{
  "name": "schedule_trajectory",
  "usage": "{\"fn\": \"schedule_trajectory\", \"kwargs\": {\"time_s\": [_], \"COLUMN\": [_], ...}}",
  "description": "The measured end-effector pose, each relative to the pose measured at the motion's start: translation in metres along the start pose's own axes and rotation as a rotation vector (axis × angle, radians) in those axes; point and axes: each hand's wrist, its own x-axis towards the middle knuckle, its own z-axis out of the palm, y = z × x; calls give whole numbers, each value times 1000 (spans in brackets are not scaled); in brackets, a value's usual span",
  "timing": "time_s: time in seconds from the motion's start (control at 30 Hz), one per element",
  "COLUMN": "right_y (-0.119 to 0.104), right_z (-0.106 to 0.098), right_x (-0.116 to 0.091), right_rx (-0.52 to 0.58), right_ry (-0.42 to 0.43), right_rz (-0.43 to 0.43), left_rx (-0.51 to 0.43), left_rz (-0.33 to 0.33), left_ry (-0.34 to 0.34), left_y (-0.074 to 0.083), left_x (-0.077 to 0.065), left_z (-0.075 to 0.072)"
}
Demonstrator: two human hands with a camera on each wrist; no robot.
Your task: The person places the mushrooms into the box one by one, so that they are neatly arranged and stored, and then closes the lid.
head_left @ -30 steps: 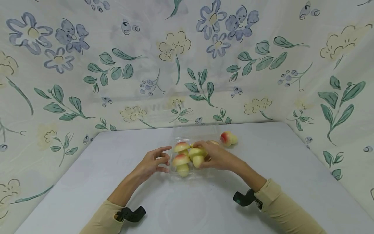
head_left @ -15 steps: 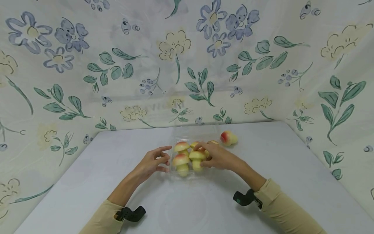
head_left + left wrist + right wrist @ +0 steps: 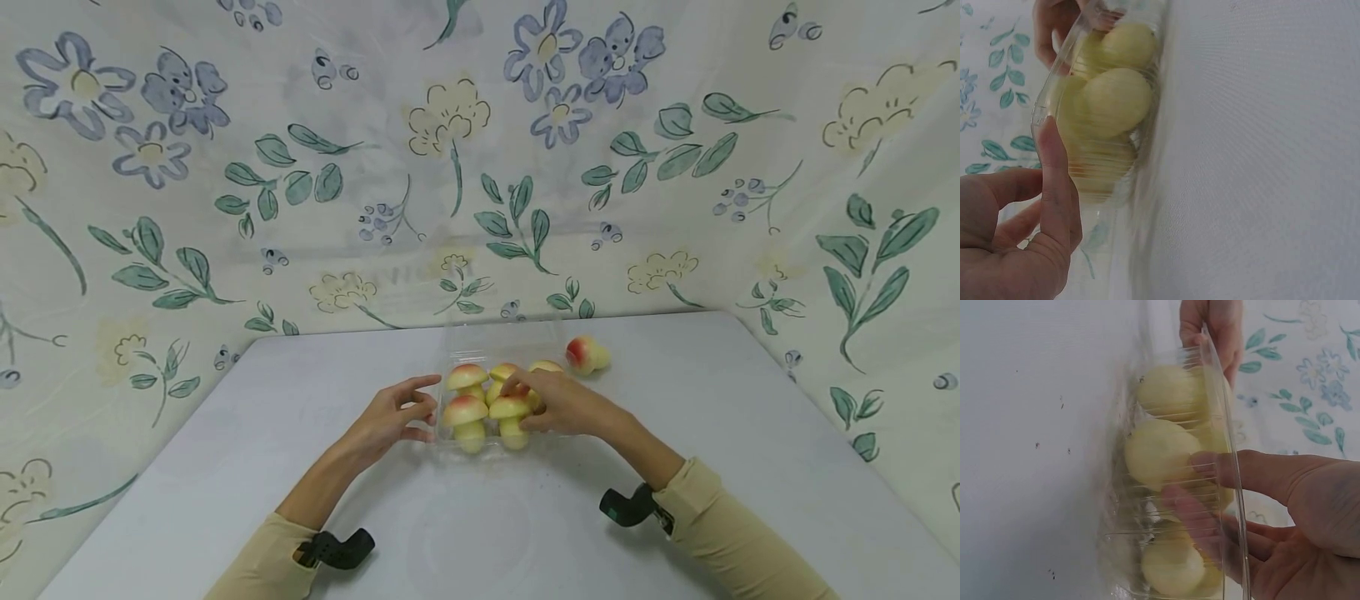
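A clear plastic clamshell box (image 3: 502,335) stands mid-table, lid raised at the back. Inside sit several mushroom-shaped yellow pieces (image 3: 466,410) with reddish caps, in two rows. My right hand (image 3: 561,402) reaches over the right side of the box and pinches the front-row mushroom-shaped piece (image 3: 513,434) between thumb and fingers; in the right wrist view its thumb (image 3: 1260,475) lies against that piece. Extended fingers of my left hand (image 3: 390,417) touch the outside of the left wall, and one finger (image 3: 1052,147) meets the rim in the left wrist view.
One more mushroom-shaped piece (image 3: 587,356) lies on its side on the white table (image 3: 675,367), behind and right of the box. A flowered cloth (image 3: 450,183) hangs along the table's back edge.
The piece in my right hand has moved down and slightly toward me, settling beside the front-left piece; back-row pieces show more. My left hand stays where it was.
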Motion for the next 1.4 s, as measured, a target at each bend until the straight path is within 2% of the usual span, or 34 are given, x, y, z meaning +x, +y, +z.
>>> {"fn": "schedule_trajectory", "kwargs": {"time_s": [0.4, 1.03, 1.27, 1.4], "right_y": [3, 8, 11, 13], "right_z": [-7, -20, -28, -32], "right_x": [-3, -7, -9, -11], "right_rx": [33, 68, 99, 116], "right_ry": [-45, -47, -33, -33], "right_rz": [24, 75, 57, 76], "left_rx": [0, -7, -10, -11], "left_rz": [-2, -11, -6, -12], "left_ry": [1, 9, 11, 10], "left_y": [1, 0, 1, 1], "left_x": [0, 0, 0, 0], "left_z": [1, 1, 1, 1]}}
